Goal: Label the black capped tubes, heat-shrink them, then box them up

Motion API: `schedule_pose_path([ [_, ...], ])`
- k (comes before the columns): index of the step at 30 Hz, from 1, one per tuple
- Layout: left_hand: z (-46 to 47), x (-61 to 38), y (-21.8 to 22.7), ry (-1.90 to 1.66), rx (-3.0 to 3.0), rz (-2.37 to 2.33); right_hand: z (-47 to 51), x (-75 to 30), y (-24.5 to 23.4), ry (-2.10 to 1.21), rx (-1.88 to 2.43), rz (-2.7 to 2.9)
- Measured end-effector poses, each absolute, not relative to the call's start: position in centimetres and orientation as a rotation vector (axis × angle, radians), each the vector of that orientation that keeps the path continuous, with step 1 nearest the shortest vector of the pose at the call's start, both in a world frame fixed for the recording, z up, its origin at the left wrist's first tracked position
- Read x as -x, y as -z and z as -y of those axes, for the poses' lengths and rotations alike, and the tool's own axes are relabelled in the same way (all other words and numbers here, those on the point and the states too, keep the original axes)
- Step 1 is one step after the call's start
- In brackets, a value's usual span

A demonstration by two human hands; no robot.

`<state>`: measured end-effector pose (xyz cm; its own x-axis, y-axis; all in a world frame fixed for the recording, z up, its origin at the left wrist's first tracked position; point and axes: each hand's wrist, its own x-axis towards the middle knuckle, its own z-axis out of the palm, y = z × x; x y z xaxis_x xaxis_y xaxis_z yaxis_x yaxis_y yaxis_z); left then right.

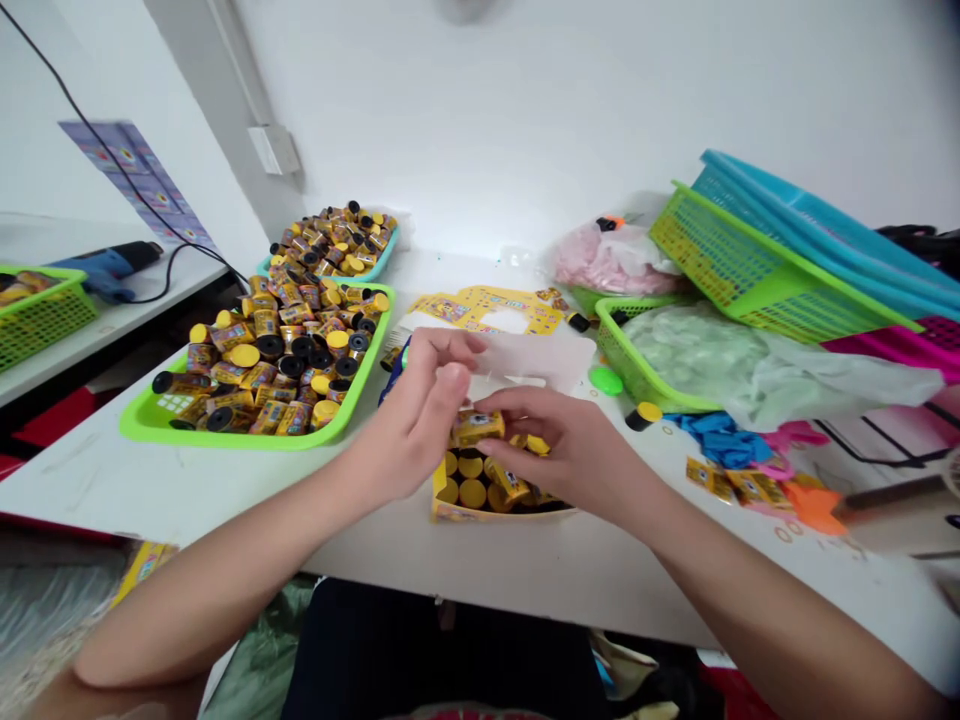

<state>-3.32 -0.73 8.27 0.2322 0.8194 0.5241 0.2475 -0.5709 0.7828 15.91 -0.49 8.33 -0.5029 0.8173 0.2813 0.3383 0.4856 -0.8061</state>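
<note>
My right hand (571, 450) pinches a small yellow-labelled canister (477, 430) between thumb and fingers. It hovers over an open yellow cardboard box (495, 513). Inside the box, several canisters with yellow caps (472, 493) stand packed upright, and a few lie tilted on top. My left hand (416, 420) is raised at the box's left side, thumb and fingers apart, close to the held canister; I see nothing in it. The box's pale lid flap (547, 360) stands up behind both hands.
A green basket (337, 432) heaped with canisters stands left, a blue basket (391, 250) of them behind. Flat yellow printed card (487, 305) lies behind the box. Right are a green basket with plastic bags (697, 335), stacked baskets (795, 225) and a loose canister (643, 415).
</note>
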Motion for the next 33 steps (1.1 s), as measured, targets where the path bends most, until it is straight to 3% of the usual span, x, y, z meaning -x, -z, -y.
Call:
schedule_pose_path([
  [5,1.3,6.7,-10.3,-1.056,-2.186,-1.428,-0.3,-16.9,-8.4,-0.530,1.073,2.264],
  [17,2.9,9.2,-7.4,-1.210,-1.779,-1.402,-2.5,-12.5,-6.9,-0.425,1.136,2.688],
  [24,4.9,8.8,-2.1,-1.237,-1.872,-1.134,-2.5,-13.0,-6.8,-0.496,1.476,2.716],
  [33,5.6,6.9,4.7,-1.053,-2.052,-0.934,-0.5,-12.3,-7.1,-0.495,1.460,2.705],
])
